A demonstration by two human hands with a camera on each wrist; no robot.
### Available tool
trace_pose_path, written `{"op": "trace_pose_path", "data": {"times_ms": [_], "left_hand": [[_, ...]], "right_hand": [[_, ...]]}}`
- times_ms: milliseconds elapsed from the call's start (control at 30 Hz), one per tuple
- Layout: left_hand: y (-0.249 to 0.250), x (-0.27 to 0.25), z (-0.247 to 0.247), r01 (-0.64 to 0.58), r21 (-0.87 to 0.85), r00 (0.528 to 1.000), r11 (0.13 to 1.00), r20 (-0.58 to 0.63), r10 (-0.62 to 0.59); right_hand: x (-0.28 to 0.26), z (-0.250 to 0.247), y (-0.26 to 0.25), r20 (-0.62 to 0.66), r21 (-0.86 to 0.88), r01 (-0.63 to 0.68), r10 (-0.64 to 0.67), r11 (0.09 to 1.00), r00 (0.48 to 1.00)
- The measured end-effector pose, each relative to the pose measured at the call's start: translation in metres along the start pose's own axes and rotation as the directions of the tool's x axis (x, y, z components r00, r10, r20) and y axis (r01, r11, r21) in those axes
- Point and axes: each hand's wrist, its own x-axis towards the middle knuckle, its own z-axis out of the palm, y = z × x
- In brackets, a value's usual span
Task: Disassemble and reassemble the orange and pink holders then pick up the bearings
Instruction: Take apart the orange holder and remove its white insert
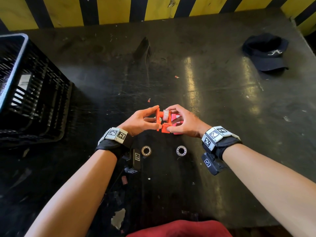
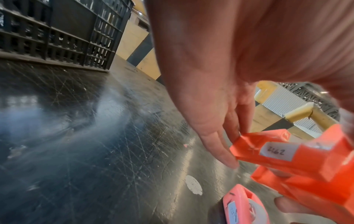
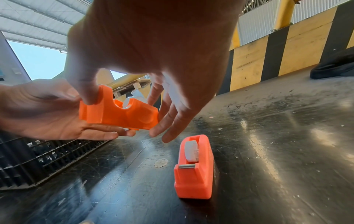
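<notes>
I hold the orange holder [image 1: 160,117] just above the table, between both hands. My left hand [image 1: 153,117] grips its left end with fingers and thumb curled round it. My right hand [image 1: 171,119] pinches it from the right, thumb on the lower block and index finger at the white roll [image 1: 165,115] in its cradle. The right wrist view shows the orange holder [image 3: 118,112] with my thumb on its end. Its underside label shows in the left wrist view [image 2: 296,163]. The pink holder [image 1: 177,121] [image 3: 193,174] stands on the table under my right hand, roll in place. Two bearings [image 1: 146,150] [image 1: 181,150] lie near my wrists.
A black slatted crate [image 1: 30,93] stands at the left of the dark scratched table [image 1: 213,100]. A dark cap [image 1: 266,53] lies at the far right. A yellow-and-black striped wall [image 1: 153,9] closes off the back edge.
</notes>
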Motion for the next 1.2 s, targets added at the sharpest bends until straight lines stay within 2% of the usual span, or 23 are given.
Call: {"op": "trace_pose_path", "data": {"times_ms": [167, 666, 933, 1200], "left_hand": [[0.003, -0.003, -0.001, -0.003, 0.053, 1.0, 0.999, 0.014, 0.002], [0.009, -0.01, 0.001, -0.054, 0.066, 0.998, 0.996, 0.016, 0.053], [0.005, -0.015, -0.004, -0.061, -0.072, 0.996, 0.996, 0.062, 0.065], [0.006, -0.011, -0.004, -0.063, -0.002, 0.997, 0.998, 0.054, 0.063]], "right_hand": [[-0.004, -0.001, -0.004, -0.008, -0.011, 0.003, -0.003, 1.0, 1.0], [-0.006, -0.001, -0.02, 0.022, -0.026, 0.048, -0.047, 0.999, 0.999], [-0.007, -0.003, -0.024, -0.009, 0.106, 0.025, -0.025, 0.994, 1.0], [-0.009, -0.004, -0.022, -0.002, 0.2, -0.029, 0.03, 0.979, 1.0]]}}
